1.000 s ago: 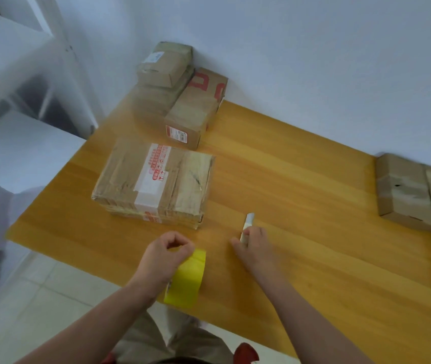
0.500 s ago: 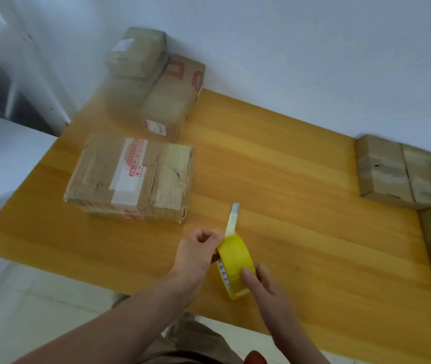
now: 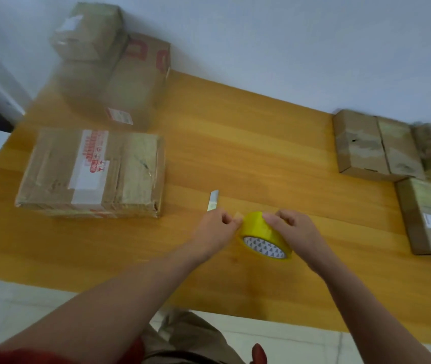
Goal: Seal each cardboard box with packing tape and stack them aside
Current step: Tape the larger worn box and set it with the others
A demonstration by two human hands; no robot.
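Yellow tape roll (image 3: 260, 228) in right hand (image 3: 297, 232), grip curled round it, left hand (image 3: 215, 232) grip seemingly pinching its loose end (image 3: 238, 215)

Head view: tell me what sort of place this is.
Likely a small parcel-packing spot in a home or office: a wooden table against a bare wall, worn cardboard boxes with shipping labels at both ends, and a roll of yellow tape in use.

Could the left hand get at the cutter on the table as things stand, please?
Probably yes: the cutter lies just beyond the left hand, nothing between, though that hand pinches the end of the tape roll.
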